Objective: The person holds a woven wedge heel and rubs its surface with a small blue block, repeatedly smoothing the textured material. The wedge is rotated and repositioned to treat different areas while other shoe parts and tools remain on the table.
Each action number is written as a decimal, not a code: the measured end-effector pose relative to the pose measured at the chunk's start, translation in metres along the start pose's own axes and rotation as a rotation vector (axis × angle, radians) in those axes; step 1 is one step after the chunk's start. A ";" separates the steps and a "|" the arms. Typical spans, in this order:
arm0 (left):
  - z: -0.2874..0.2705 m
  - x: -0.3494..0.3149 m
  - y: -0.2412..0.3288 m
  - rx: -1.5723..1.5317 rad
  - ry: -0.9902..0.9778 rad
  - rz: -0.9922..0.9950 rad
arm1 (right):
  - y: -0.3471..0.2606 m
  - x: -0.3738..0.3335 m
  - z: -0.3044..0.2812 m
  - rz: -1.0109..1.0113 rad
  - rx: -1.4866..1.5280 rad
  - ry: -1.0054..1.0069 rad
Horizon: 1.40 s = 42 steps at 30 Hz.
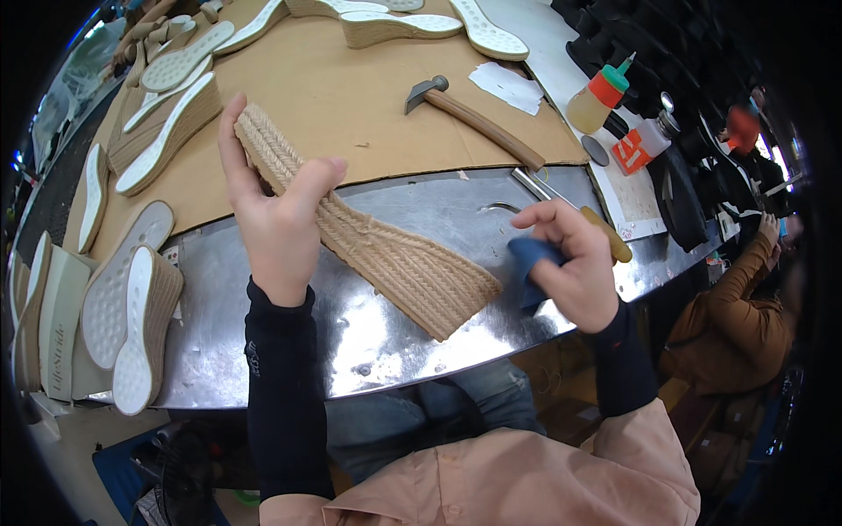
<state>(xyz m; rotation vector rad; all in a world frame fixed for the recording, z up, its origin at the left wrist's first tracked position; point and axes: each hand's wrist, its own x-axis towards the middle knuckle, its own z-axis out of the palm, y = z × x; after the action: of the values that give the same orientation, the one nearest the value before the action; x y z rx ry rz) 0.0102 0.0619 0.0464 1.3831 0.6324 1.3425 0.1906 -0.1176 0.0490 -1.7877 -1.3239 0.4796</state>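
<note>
My left hand [282,210] grips a wedge shoe sole [408,263] wrapped in braided tan rope, with thumb and fingers around its thin toe end. The thick heel end points down and right over the metal bench top, its woven side facing up. My right hand [574,263] is just right of the heel, apart from it. Its bent fingers and thumb close on a small folded blue cloth-like piece [531,263]; its exact material is unclear. Beyond that hand lies a tool with a yellowish handle [614,238], partly hidden, and a thin curved metal piece [502,207].
A hammer [482,127] rests on the cardboard sheet [386,96]. Several wedge soles [145,333] with white tops stand at the left and back. At right are a glue bottle [598,98] with a green cap and a clear bottle [645,145]. A co-worker [728,333] sits farther right.
</note>
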 end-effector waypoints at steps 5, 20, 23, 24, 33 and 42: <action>0.000 0.001 -0.003 0.038 0.037 0.020 | -0.001 0.010 0.014 -0.256 -0.155 -0.028; -0.004 0.007 -0.011 0.060 0.047 -0.025 | 0.013 0.022 0.007 0.051 0.041 0.179; -0.005 0.005 -0.011 0.018 0.032 -0.056 | 0.012 0.009 0.007 -0.108 0.124 -0.015; -0.005 0.005 -0.011 0.019 0.033 -0.049 | 0.011 0.006 0.009 -0.110 0.093 -0.016; -0.005 0.005 -0.009 0.052 0.017 -0.039 | 0.008 0.011 0.023 -0.320 -0.080 0.021; -0.008 0.006 -0.013 0.063 0.003 -0.147 | 0.021 0.010 0.001 -0.039 0.209 0.332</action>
<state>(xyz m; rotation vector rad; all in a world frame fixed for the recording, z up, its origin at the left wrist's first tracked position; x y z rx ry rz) 0.0080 0.0737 0.0350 1.3573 0.7690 1.2174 0.2055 -0.1099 0.0334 -1.5853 -1.0361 0.2732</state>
